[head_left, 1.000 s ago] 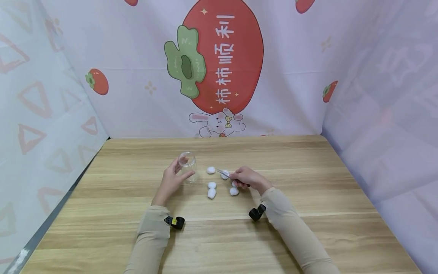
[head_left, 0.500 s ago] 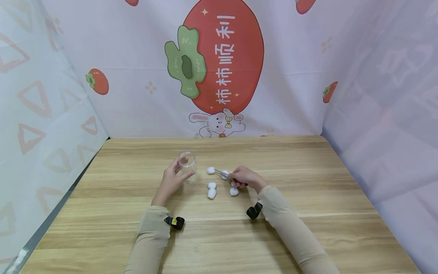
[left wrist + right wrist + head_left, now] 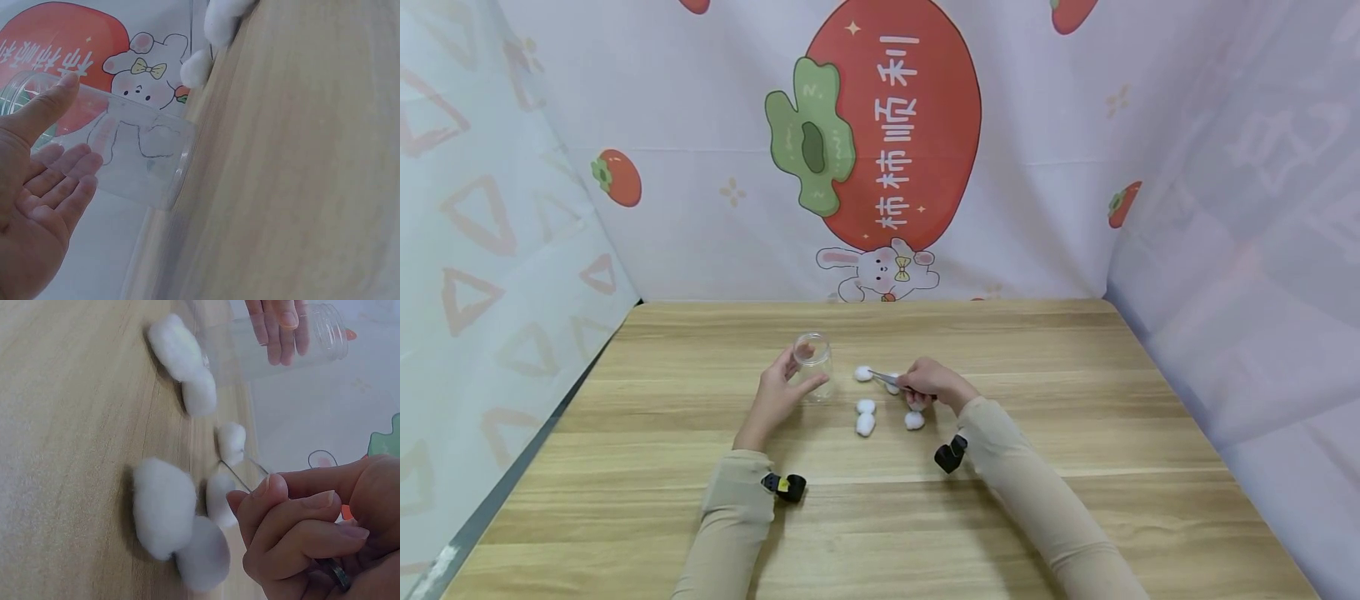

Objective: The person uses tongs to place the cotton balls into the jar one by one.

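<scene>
My left hand [image 3: 775, 393] holds a clear jar [image 3: 817, 385] upright on the table, thumb on one side and fingers on the other. No lid is on its mouth, and nothing shows inside. In my right hand [image 3: 934, 383] is a pair of metal tweezers [image 3: 882, 377], pinched between thumb and fingers. Their tips [image 3: 223, 462] stand apart at the far cotton ball [image 3: 862, 373]; whether both touch it I cannot tell. A second cotton ball [image 3: 219, 499] lies under the tweezers, partly hidden in the head view.
Two touching cotton balls [image 3: 866, 417] lie between the hands, near the jar. Another touching pair [image 3: 164, 506] sits just below my right hand, one partly covered by it in the head view. Behind the wooden table [image 3: 880, 533] hangs a printed cloth [image 3: 700, 225].
My right hand has moved a little left and away from me, bringing the tweezer tips to the far cotton ball. The left hand and jar have stayed in place.
</scene>
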Motion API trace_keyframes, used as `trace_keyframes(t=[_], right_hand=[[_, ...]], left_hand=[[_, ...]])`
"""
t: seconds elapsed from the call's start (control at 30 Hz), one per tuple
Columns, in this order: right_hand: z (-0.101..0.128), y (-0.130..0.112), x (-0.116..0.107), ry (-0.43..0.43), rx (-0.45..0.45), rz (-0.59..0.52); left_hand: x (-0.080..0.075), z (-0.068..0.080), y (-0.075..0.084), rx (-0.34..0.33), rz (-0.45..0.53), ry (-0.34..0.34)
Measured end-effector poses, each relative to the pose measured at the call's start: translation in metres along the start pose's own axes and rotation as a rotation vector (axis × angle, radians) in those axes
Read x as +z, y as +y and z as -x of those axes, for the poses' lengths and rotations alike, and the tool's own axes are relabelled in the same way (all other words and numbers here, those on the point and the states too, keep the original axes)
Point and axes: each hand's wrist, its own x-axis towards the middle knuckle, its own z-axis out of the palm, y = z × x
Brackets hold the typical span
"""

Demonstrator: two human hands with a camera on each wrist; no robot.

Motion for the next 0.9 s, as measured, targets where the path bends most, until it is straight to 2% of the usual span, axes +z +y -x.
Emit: trace_keyframes(t=[0.53,0.9], right_hand=[[-0.011,-0.004,0.005,-0.007,0.047,0.017],[-0.011,0.0,0.007,0.022,0.007,0.001]], left_hand=[[0.0,-0.001,-0.001,0.012,-0.018,0.0],[0.0,-0.001,0.0,-0.006,0.009,0.003]])
